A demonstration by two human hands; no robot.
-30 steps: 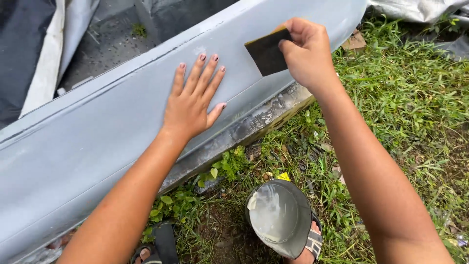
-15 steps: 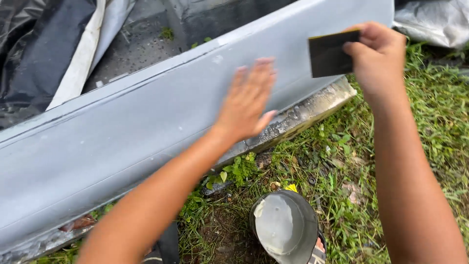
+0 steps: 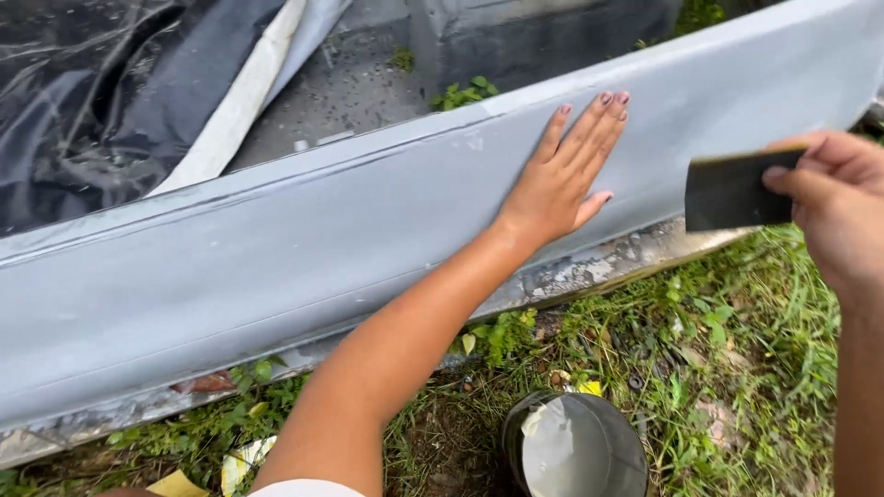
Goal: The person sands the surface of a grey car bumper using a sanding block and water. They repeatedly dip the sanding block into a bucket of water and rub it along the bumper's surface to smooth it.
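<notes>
Two bare hands work at a long grey panel [image 3: 276, 267] that lies tilted on the grass [image 3: 737, 368], its upper edge running from the left side up to the top right corner. Seen from the head camera, the left hand [image 3: 562, 179] lies flat and open on the panel near its upper edge, fingers spread and pointing up, gripping nothing. The right hand [image 3: 833, 207] pinches a dark flat scraper [image 3: 732, 191] between thumb and fingers, held just off the panel's lower edge at the right. Below the panel, a round grey tub [image 3: 575, 446] with pale paste inside sits in the grass between the two forearms. Black plastic sheeting [image 3: 101, 101] and a white strip [image 3: 244, 101] lie beyond the panel's upper edge, at the top left.
</notes>
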